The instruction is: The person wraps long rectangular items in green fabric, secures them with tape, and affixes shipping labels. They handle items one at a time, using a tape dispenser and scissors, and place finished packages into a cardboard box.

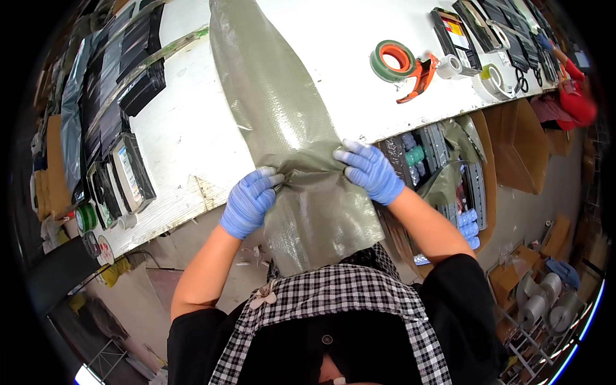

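Note:
A long olive-green woven plastic sheet or bag (276,90) lies across the white table (186,115), its near end hanging over the table's front edge against my checked apron. My left hand (251,200), in a blue glove, pinches the material at its left side, where creases gather. At the opposite side my right hand (369,170), gloved in blue too, grips the edge with thumb and fingers. Folds run across the material between both hands. Whether the piece is a flat sheet or an open-ended bag, I cannot tell.
Black wrapped packs (144,86) line the table's left side. To the right are a green tape roll (393,61), an orange tape dispenser (420,78) and scissors (521,79). A filled cardboard box (489,192) stands below the right edge. Farther off is a person in red (577,96).

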